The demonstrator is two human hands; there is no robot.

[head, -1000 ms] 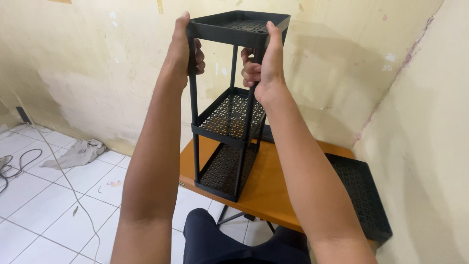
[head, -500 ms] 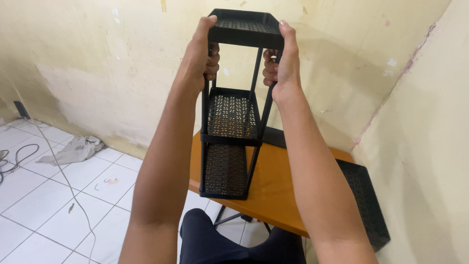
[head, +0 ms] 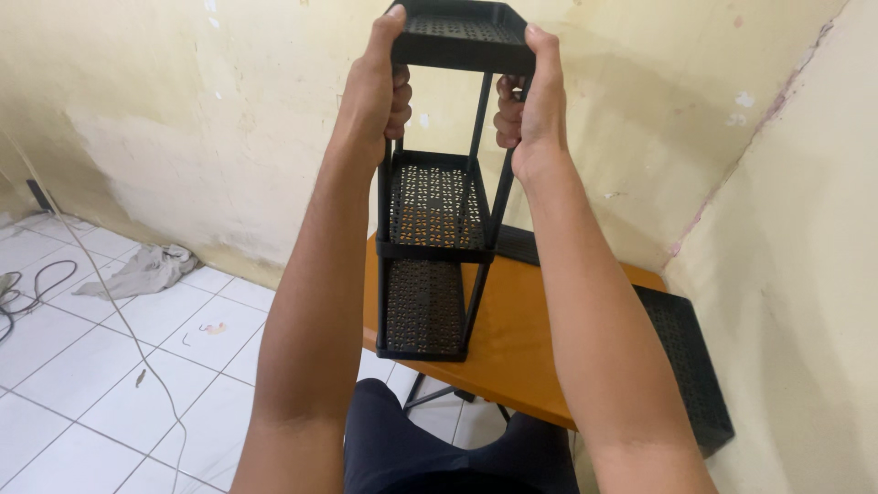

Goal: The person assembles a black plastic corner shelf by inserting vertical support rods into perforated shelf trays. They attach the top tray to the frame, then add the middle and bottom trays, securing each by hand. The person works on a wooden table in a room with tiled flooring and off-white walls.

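A black three-tier rack (head: 430, 206) with perforated shelves stands upright on an orange table (head: 521, 348), near its left edge. My left hand (head: 373, 91) grips the rack's front left post just under the top shelf, thumb on the shelf rim. On the other side my right hand (head: 530, 101) wraps the front right post at the same height. The narrow end of the rack faces me.
A loose black perforated tray (head: 686, 361) lies at the table's right side against the wall. Another dark tray edge (head: 519, 245) shows behind the rack. A grey cloth (head: 142, 273) and cables (head: 37, 288) lie on the white tiled floor at left.
The rack has been turned so its narrow end faces me squarely, and shifted slightly right on the table. Both hands kept their grip on the top posts.
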